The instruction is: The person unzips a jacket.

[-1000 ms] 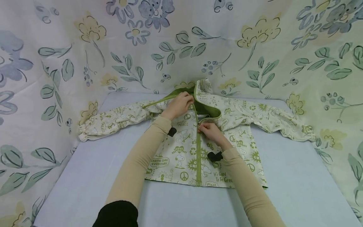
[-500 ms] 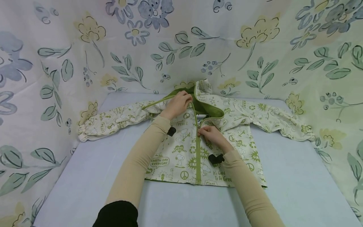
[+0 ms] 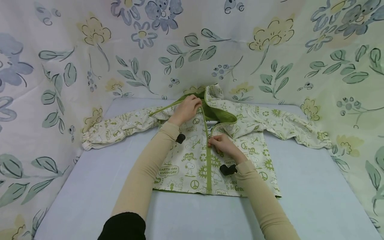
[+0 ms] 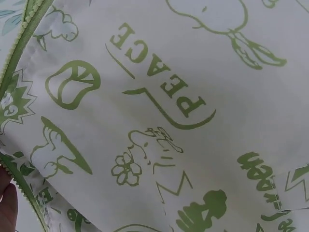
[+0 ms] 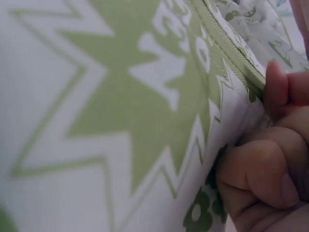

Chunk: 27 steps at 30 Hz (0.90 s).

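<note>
Floral sheets (image 3: 90, 50) hang behind & at both sides of a pale blue counter (image 3: 315, 200). Kid's jacket (image 3: 186, 160), cream w/ green print, lies flat mid-counter, front up, sleeves spread, hood at the back. Left hand (image 3: 186, 110) curls its grip round the collar edge by the green lining. Right hand (image 3: 220, 142) pinches the zipper (image 3: 208, 166) at chest level; below it zip is closed to the hem, above it open.

Soft, even light, faint shadows — head view sharp, bent at edges; right wrist close-up blurred.
</note>
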Available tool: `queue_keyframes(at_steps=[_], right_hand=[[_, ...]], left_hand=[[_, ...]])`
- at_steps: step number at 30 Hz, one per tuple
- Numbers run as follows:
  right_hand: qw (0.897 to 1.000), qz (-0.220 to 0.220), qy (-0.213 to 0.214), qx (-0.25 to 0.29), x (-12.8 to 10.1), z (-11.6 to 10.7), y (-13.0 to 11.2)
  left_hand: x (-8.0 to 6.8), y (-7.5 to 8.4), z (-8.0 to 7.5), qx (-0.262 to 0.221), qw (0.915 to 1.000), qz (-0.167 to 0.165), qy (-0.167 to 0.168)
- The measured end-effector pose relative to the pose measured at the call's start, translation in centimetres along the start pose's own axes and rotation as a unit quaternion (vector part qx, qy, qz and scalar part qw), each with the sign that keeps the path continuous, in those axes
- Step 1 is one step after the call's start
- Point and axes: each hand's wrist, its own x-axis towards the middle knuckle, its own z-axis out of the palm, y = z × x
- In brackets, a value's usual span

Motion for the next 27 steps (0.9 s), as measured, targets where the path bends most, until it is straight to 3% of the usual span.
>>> queue_keyframes(at_steps=[10, 15, 20, 27], right_hand=[[0.998, -0.007, -0.065, -0.015, -0.7, -0.2, 0.0], [0.995, -0.001, -0.094, 0.014, -0.9, -0.2, 0.3], [0.994, 0.005, -0.107, 0.036, -0.9, -0.2, 0.6], [0.993, -0.008, -0.117, 0.014, -1.1, -0.3, 0.3]], left_hand=[[0.1, -0.1, -0.2, -0.014, 0.9996, -0.01, 0.023], [0.1, -0.2, -0.2, -0.01, 0.9995, -0.014, 0.025], [0.2, -0.2, -0.3, -0.009, 0.9992, -0.018, 0.035], [0.2, 0.0, -0.4, -0.012, 0.9979, -0.034, 0.054]])
